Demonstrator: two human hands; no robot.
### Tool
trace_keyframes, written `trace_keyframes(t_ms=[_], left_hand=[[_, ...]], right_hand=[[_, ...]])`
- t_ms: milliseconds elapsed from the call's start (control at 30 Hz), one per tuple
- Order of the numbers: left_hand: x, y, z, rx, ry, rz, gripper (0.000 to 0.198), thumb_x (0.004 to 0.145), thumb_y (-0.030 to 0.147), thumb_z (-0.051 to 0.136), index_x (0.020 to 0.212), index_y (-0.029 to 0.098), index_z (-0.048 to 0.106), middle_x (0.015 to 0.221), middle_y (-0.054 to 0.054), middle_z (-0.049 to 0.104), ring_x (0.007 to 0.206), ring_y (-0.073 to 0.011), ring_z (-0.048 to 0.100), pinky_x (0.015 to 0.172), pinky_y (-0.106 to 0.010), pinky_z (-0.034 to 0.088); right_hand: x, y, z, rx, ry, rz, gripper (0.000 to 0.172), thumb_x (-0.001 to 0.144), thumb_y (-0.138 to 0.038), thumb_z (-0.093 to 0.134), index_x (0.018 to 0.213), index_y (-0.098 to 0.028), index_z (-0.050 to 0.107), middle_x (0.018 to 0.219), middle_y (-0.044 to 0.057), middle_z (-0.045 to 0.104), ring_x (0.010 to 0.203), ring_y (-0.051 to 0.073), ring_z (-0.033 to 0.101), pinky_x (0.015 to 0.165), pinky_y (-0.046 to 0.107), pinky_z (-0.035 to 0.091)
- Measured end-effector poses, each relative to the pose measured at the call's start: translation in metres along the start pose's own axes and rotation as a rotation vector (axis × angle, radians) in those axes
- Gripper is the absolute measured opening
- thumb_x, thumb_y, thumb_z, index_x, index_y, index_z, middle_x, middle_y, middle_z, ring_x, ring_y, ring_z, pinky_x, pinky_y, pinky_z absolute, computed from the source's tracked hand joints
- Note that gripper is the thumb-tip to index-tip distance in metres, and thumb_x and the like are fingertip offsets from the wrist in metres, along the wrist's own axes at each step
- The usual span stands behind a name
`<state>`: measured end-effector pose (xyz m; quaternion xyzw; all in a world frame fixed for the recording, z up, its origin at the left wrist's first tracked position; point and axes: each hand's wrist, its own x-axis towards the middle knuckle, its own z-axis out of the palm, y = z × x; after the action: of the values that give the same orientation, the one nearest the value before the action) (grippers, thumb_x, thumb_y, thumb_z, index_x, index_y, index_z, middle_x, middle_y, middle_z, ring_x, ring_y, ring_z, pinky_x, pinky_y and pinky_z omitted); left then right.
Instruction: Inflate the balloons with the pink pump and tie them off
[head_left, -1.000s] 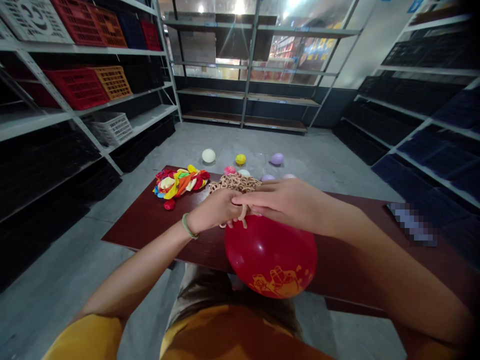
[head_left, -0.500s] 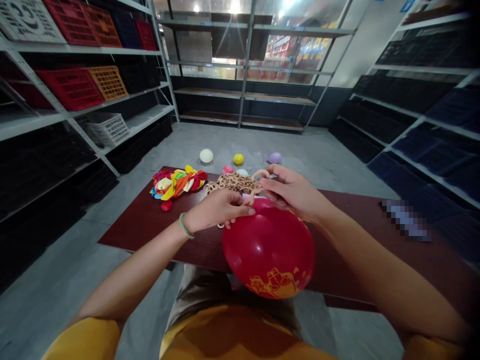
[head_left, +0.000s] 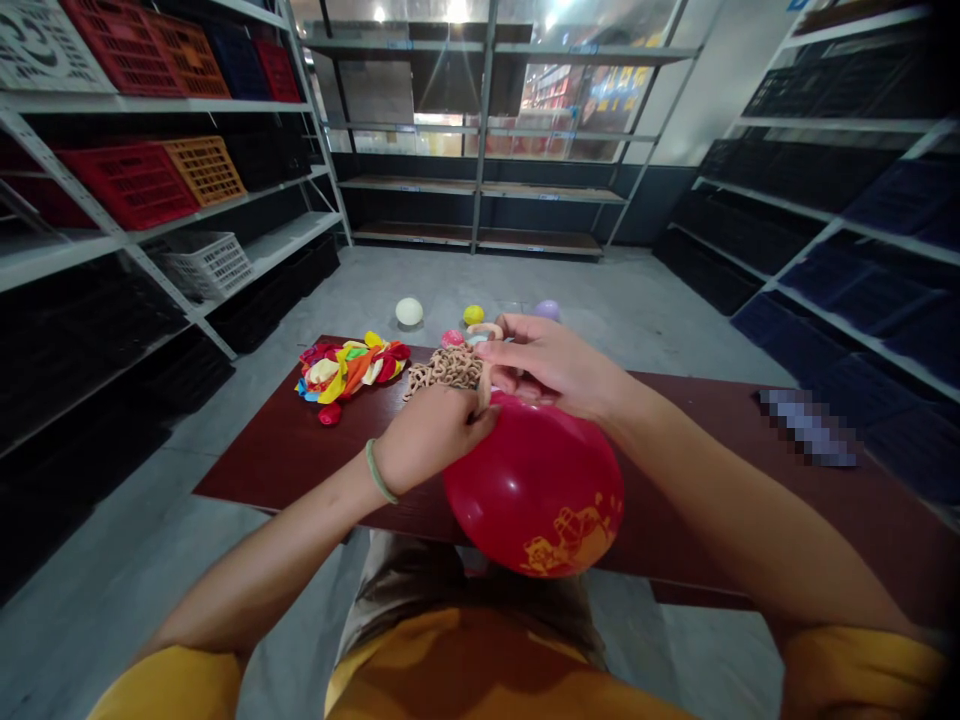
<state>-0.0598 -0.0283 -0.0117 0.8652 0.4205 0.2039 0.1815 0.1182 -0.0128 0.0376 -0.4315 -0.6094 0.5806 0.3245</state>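
An inflated red balloon [head_left: 536,480] with a yellow printed figure rests near the table's front edge, below my hands. My left hand [head_left: 431,435] is closed at the balloon's top, pinching a strand of thick beige cord [head_left: 485,380]; the balloon's neck is mostly hidden behind the fingers. From the other side, my right hand [head_left: 551,360] pinches the same cord, part of which loops above its fingertips. Just behind my left hand lies a pile of beige cord [head_left: 442,370]. Left of that is a heap of uninflated balloons [head_left: 352,365] in several colours, with a small red balloon [head_left: 329,413] apart in front.
The dark red-brown table [head_left: 277,455] spans the front. A blurred flat object [head_left: 810,428] lies at its right end. On the floor beyond are white [head_left: 409,312], yellow [head_left: 473,315] and purple [head_left: 547,309] balloons. Shelves with crates [head_left: 127,185] stand at both sides.
My right hand has moved left and slightly up with the cord, closer to my left hand. My left hand has turned and curled tighter. The balloon has rotated, its print shifting right and up.
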Motion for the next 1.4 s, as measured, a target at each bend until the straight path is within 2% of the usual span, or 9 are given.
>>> trace_keyframes(t_ms=[167,433,633,800,933,1067,1233,1333,1400], left_hand=[[-0.002,-0.002,-0.007,-0.127,-0.067,-0.027,0.037,0.094,0.03,0.044,0.063,0.018,0.059,0.061,-0.003,0.061,0.055,-0.0135,0.05,0.057,-0.028,0.033],[-0.005,-0.014,-0.005,-0.836,-0.245,-0.208,0.028,0.092,0.03,0.046,0.076,0.015,0.063,0.063,-0.002,0.064,0.053,-0.0122,0.059,0.054,-0.024,0.049],[-0.009,-0.022,0.004,-1.142,-0.148,-0.339,0.035,0.093,0.04,0.05,0.081,0.012,0.067,0.062,-0.005,0.067,0.052,-0.0124,0.062,0.053,-0.023,0.05],[-0.009,-0.023,0.005,-1.334,-0.11,-0.427,0.031,0.089,0.04,0.062,0.085,0.01,0.069,0.067,-0.005,0.068,0.054,-0.0095,0.062,0.057,-0.021,0.053],[-0.008,-0.023,0.003,-1.443,-0.063,-0.494,0.022,0.083,0.032,0.073,0.081,0.011,0.067,0.068,-0.002,0.067,0.051,-0.0067,0.06,0.053,-0.017,0.053],[-0.01,-0.025,0.001,-1.54,-0.025,-0.457,0.023,0.078,0.029,0.078,0.077,0.012,0.064,0.063,0.002,0.063,0.046,-0.0038,0.057,0.051,-0.014,0.053],[-0.014,-0.025,0.001,-1.495,-0.01,-0.447,0.028,0.073,0.03,0.083,0.088,0.012,0.068,0.063,0.003,0.063,0.047,-0.0059,0.06,0.052,-0.017,0.057],[-0.014,-0.022,0.001,-1.398,-0.009,-0.402,0.027,0.073,0.031,0.082,0.084,0.011,0.068,0.064,0.002,0.064,0.049,-0.0073,0.062,0.054,-0.019,0.059],[-0.013,-0.02,0.002,-1.342,-0.026,-0.373,0.026,0.074,0.032,0.081,0.083,0.012,0.068,0.065,0.002,0.065,0.049,-0.0078,0.063,0.053,-0.018,0.058]], right_hand=[[0.005,0.013,-0.01,0.113,-0.032,0.014,0.029,0.087,-0.045,0.069,0.077,-0.021,0.055,0.062,-0.003,0.062,0.04,0.004,0.034,0.035,0.021,0.02],[0.0,0.02,-0.018,0.068,0.041,0.003,0.031,0.084,-0.048,0.072,0.081,-0.021,0.056,0.066,-0.002,0.066,0.046,0.006,0.043,0.039,0.019,0.027],[-0.008,0.022,-0.028,-0.194,0.178,-0.076,0.035,0.084,-0.051,0.07,0.074,-0.02,0.058,0.06,-0.003,0.06,0.043,0.006,0.042,0.041,0.022,0.029],[-0.028,0.012,-0.027,-0.488,0.324,-0.189,0.035,0.086,-0.054,0.066,0.074,-0.021,0.059,0.066,-0.001,0.062,0.058,0.014,0.056,0.051,0.026,0.038],[-0.049,0.01,-0.015,-0.683,0.357,-0.436,0.031,0.09,-0.045,0.064,0.071,-0.023,0.055,0.068,-0.001,0.06,0.062,0.014,0.054,0.057,0.029,0.039],[-0.063,0.024,-0.005,-0.781,0.186,-0.702,0.024,0.092,-0.034,0.066,0.073,-0.024,0.055,0.072,-0.001,0.064,0.068,0.016,0.057,0.07,0.033,0.044],[-0.069,0.033,-0.015,-0.881,0.184,-0.74,0.016,0.094,-0.027,0.062,0.078,-0.024,0.061,0.076,0.001,0.066,0.075,0.018,0.058,0.078,0.037,0.044],[-0.067,0.02,-0.021,-0.92,0.169,-0.736,0.009,0.094,-0.03,0.06,0.095,-0.025,0.067,0.091,0.004,0.07,0.087,0.021,0.061,0.082,0.038,0.045],[-0.06,0.01,-0.02,-0.983,0.216,-0.763,0.016,0.096,-0.029,0.058,0.109,-0.023,0.066,0.101,0.006,0.07,0.095,0.022,0.061,0.087,0.038,0.046]])
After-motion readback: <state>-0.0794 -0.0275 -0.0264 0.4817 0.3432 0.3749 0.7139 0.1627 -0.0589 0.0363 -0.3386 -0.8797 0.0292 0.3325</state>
